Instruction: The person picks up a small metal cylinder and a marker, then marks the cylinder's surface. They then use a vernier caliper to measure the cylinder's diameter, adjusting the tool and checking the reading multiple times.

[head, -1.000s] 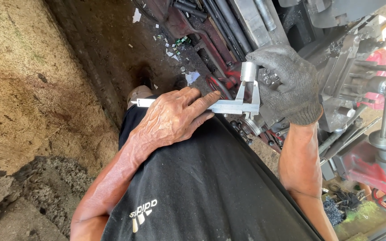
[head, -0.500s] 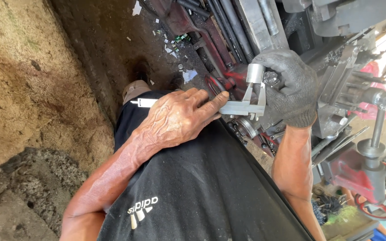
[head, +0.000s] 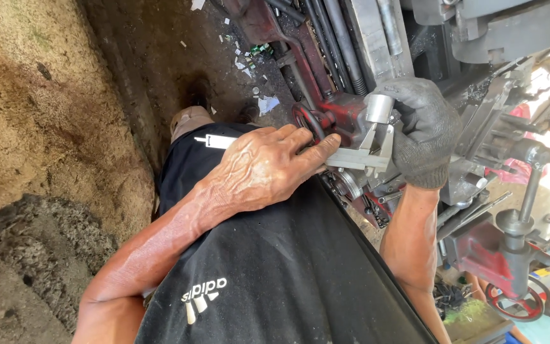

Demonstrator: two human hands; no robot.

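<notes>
Left hand (head: 268,169) bare, fingers wrapped round caliper (head: 351,158) beam, thumb hidden; right hand (head: 418,130), gloved, pinches short steel cylinder (head: 379,108) between caliper jaws; both held over black shorts (head: 275,267), just before red lathe (head: 338,114); dirt floor (head: 46,127) at left

The bare left hand (head: 265,167) lies palm down with its knuckles up, its fingers stretched out together towards the right hand and its thumb tucked under; its forearm runs back bent towards the lower left. The right hand (head: 418,130), in a dark grey knitted glove, is curled closed just beside the left fingertips, its bare forearm dropping straight down below the wrist.
</notes>
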